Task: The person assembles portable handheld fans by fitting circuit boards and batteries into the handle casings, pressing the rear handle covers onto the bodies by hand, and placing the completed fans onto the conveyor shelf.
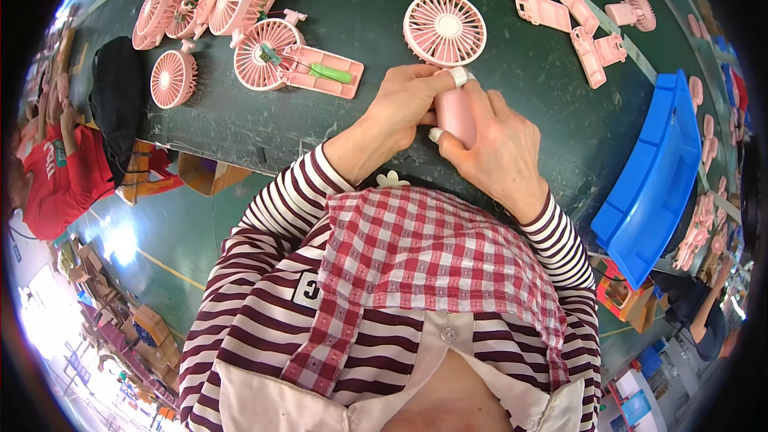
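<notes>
Both hands grip a pink handheld fan (446, 26), its round grille pointing away from me and its handle toward me. My left hand (398, 106) closes on the handle from the left, its thumb laid across just below the grille. From the right, my right hand (502, 141) wraps the handle with bent fingers. White coverings sit on some fingertips. Left of my hands lies an opened fan (270, 54) with a green battery (330, 73) in its handle shell, and a small fan head (173, 78) lies beside it. My fingers hide part of the held handle.
A heap of pink fan parts (237, 2) lies at the far left of the dark green table (384, 36). Pink handle shells (544, 11) and small fans (638, 13) lie far right. A blue tray (652, 184) stands at the right edge. A person in red (68, 172) works at left.
</notes>
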{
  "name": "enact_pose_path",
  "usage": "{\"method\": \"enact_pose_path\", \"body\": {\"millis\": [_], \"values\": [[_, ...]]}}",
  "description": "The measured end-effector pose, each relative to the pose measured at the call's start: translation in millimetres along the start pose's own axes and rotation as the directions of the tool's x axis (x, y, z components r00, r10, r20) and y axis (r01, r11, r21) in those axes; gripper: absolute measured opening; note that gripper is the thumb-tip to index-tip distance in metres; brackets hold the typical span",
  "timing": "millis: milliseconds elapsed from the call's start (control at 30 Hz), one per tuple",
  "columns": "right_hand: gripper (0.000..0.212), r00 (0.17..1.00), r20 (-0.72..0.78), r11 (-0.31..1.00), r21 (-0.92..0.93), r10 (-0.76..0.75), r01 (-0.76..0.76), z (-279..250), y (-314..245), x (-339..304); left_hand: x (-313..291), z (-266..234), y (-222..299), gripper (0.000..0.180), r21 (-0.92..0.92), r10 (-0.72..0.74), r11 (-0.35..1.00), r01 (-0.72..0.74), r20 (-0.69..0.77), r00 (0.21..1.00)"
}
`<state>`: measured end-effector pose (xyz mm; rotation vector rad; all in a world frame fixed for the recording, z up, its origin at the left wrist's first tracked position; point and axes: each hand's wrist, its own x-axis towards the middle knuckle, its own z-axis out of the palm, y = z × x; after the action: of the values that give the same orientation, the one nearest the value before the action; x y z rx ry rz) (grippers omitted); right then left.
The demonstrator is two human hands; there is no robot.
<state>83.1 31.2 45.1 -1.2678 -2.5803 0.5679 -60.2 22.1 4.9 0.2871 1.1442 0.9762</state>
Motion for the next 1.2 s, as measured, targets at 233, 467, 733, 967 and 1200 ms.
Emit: {"method": "enact_pose_path", "body": {"millis": [233,467,733,967,1200], "values": [[0.054,0.966,-0.247,0.974,0.224,0.077,-0.020,8.9,10.9,-5.9,3.5,-5.3,6.7,0.024,-0.246,0.299,0.933,-0.261,0.129,0.946],[0.035,0.977,0.067,0.701,0.687,0.200,-0.191,11.5,14.6,0.0,-0.4,-3.6,10.6,0.034,-0.283,0.343,0.922,-0.264,0.284,0.895],[0.031,0.974,0.099,0.665,0.716,0.205,-0.213,7.9,11.2,-1.0,-3.8,-0.4,7.0,0.025,-0.277,0.457,0.882,-0.382,0.297,0.838],[0.028,0.973,0.102,0.625,0.751,0.209,-0.213,7.6,10.6,-0.2,-4.8,2.2,5.3,0.023,-0.247,0.498,0.863,-0.441,0.269,0.825],[0.027,0.941,0.155,0.429,0.859,0.301,-0.278,12.9,8.4,2.8,-4.3,1.9,-0.7,0.036,-0.174,0.419,0.907,-0.383,0.289,0.861]]}}
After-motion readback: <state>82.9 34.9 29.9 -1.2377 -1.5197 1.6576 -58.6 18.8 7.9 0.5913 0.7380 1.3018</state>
